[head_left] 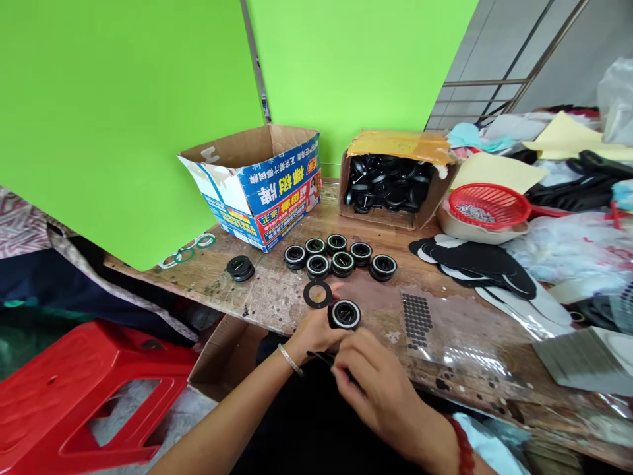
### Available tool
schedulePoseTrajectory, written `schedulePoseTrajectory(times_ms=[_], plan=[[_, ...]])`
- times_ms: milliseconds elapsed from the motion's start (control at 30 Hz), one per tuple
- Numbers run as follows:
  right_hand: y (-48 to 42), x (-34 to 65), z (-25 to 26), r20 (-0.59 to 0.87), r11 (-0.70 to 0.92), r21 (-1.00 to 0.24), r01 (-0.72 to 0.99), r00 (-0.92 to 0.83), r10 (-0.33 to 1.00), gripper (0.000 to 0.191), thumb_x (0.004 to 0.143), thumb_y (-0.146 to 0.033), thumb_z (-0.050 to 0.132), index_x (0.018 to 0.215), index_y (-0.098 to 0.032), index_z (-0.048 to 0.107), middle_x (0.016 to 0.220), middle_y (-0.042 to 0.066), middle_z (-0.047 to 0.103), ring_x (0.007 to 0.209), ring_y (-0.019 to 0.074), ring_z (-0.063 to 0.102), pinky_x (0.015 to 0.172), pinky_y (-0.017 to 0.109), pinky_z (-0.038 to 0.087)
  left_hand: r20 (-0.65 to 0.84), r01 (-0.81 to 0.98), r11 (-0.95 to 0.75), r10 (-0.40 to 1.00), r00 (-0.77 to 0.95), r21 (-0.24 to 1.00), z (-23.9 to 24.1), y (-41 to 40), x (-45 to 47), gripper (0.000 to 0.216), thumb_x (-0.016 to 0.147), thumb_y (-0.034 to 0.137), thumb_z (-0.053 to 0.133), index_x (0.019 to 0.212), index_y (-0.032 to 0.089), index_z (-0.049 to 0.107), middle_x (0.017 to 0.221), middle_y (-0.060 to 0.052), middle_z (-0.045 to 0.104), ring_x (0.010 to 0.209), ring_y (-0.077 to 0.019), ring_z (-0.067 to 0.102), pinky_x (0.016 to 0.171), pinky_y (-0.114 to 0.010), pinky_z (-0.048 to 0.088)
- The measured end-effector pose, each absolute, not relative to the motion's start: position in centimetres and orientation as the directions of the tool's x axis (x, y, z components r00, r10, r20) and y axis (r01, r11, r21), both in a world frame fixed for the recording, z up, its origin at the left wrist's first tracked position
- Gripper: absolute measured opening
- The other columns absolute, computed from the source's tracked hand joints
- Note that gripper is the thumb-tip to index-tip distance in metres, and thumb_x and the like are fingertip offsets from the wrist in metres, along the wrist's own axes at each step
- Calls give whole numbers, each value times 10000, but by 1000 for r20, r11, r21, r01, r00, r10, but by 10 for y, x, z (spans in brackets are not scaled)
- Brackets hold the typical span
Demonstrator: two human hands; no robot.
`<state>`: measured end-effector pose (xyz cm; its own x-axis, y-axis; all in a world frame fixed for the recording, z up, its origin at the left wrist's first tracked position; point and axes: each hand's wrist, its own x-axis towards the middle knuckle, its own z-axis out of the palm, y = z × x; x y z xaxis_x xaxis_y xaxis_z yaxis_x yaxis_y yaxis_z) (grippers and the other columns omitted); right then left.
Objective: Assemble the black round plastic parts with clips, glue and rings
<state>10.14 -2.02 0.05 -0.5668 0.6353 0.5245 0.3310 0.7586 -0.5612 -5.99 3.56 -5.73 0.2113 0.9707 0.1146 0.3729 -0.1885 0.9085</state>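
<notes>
My left hand is closed around a round black part with a pale ring on its top face, just over the table's front edge. A flat black ring shows beyond the left fingers; whether they touch it I cannot tell. Close against the held part, my right hand has its fingers curled in. From the right fist a thin dark stick-like tool points left; its kind is not clear. Behind the hands stand several similar black parts with pale rings.
A small stack of black discs and green and white rings lie left. A blue carton and a box of black parts stand behind. Right are a dotted sheet, black insole-shaped pieces and a red sieve.
</notes>
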Motion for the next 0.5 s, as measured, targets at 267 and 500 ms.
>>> schedulePoseTrajectory(times_ms=[267,500], plan=[[-40,113,26,255,437,-869,232,-547,798,168,832,-158,570,681,-221,530,702,12,592,662,142,560,610,248,462,-49,27,43,950,308,999,-46,34,-71,797,618,73,774,1353,257,526,1266,-80,641,1226,-255,573,1120,-455,369],[19,121,-9,-209,-209,-978,26,-30,977,289,659,-460,723,638,-181,653,731,53,669,720,188,583,662,293,463,-228,-129,231,973,39,964,-42,19,-83,469,696,132,737,1136,170,580,799,8,645,759,-143,660,793,-302,542]])
